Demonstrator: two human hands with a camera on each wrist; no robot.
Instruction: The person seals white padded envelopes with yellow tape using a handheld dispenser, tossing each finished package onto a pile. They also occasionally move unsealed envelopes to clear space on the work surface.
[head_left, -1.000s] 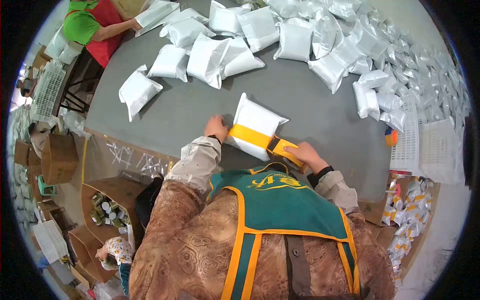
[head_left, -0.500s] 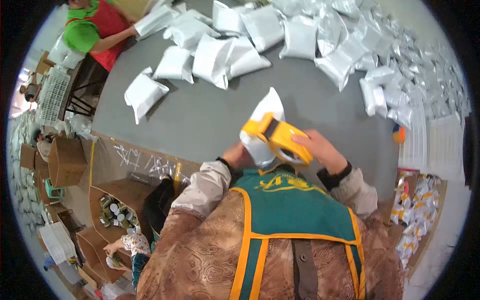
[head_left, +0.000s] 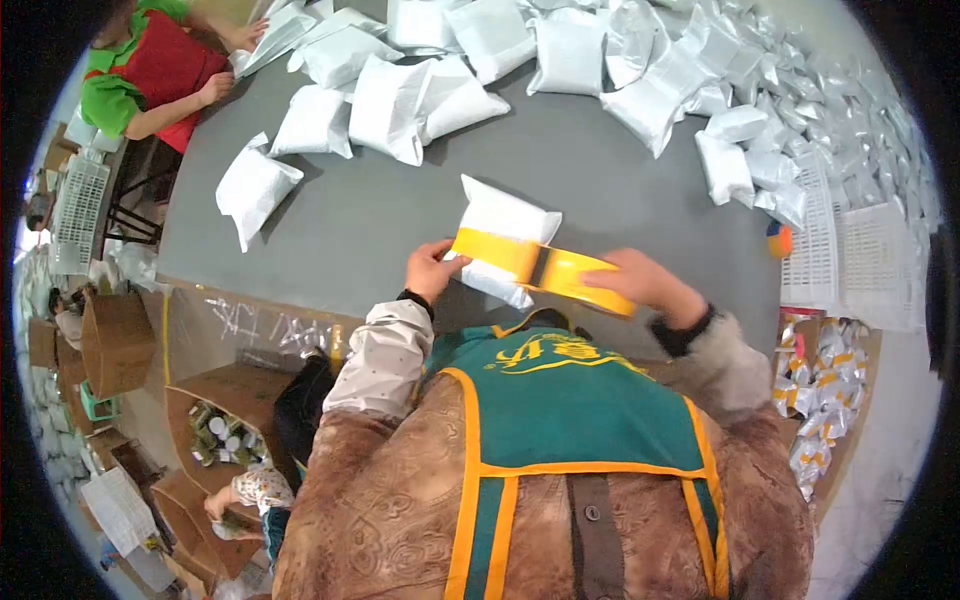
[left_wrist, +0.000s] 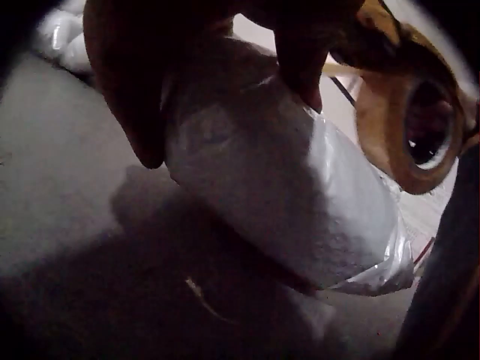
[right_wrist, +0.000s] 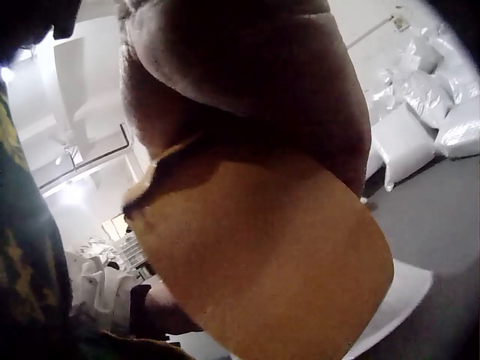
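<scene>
A plump white plastic mailer parcel [head_left: 505, 215] sits in front of the person with a yellow tape band [head_left: 490, 250] across its middle. At its left end, the left hand [head_left: 432, 270] grips the edge. In the left wrist view, fingers lie on two sides of the parcel [left_wrist: 277, 180]. The right hand [head_left: 650, 285] holds a yellow tape dispenser [head_left: 585, 280] at the parcel's right side, the band running up to its dark front edge. The tape roll [left_wrist: 375, 124] shows in the left wrist view. From the right wrist, the dispenser's flat side [right_wrist: 277, 247] hides most of the parcel.
Many white parcels [head_left: 395, 105] lie along the far side of the grey table [head_left: 350, 215], heaped at the right. White plastic crates [head_left: 875, 265] stand beyond the right edge. Another person in a red apron [head_left: 165, 70] handles parcels at the far left. Cardboard boxes [head_left: 120, 330] stand below left.
The parcel was tipped up half a second ago, with the dispenser over it; now it lies lower, flatter. The dispenser has moved down and right. The left hand has shifted to the parcel's left end.
</scene>
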